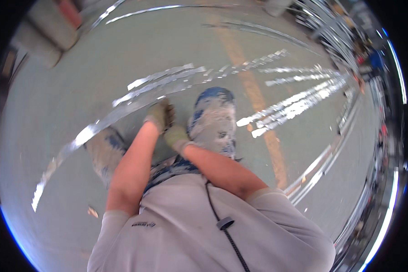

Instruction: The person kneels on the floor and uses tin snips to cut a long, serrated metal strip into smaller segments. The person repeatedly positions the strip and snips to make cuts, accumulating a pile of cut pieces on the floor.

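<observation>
You are gripping one end of a long shiny metal strip (pixel 122 109) lying across the grey-green floor (pixel 54 99), your gloved left hand (pixel 159 114) curled shut on it, your gloved right hand (pixel 176 136) just beside, its fingers' hold unclear, so lifting probably calls for a steady, level pull.

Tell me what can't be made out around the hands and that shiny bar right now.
Head view only:
- Left hand: glove hides the fingers' grip on the metal bar.
- Right hand: contact with the bar unclear.
- Bar's far end: lost in motion blur.
- Racks at right: too blurred and small.
</observation>
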`<state>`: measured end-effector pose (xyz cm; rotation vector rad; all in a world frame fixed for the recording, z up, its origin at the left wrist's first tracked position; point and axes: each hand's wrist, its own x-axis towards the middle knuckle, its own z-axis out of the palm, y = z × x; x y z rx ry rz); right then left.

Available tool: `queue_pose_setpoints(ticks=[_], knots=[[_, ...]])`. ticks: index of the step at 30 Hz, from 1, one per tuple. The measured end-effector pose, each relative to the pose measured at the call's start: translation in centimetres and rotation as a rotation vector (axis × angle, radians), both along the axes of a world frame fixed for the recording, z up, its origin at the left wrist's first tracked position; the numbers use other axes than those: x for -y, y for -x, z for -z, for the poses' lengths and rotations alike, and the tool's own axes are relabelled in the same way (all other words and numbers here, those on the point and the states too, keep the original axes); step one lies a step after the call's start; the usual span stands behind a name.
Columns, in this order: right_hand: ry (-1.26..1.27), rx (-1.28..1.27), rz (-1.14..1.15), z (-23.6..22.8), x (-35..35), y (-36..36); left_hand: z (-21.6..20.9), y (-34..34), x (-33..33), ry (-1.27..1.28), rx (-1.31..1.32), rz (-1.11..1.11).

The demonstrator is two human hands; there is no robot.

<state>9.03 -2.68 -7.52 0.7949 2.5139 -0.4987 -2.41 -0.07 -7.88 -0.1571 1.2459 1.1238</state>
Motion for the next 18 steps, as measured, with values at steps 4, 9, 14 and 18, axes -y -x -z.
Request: queue_pose_setpoints(ticks=[4, 9, 14, 18], knots=[[0.474, -0.300, 1.021, -0.7, -0.1, 0.0, -3.6, -1.3, -2.0, 0.172, -0.214, 0.019], [1.218, -0.511, 1.134, -6.4, -1.8, -3.3, -3.4, -1.0, -1.8, 0.120, -0.128, -0.007], [1.926, -0.800, 1.295, -5.2, -1.7, -5.5, -4.8, -0.6, -2.4, 0.121, -0.029, -0.027], [2.231, -0.913, 1.424, -6.4, 0.0, -5.3, -5.9, -0.5, -1.8, 0.087, 0.001, -0.038]])
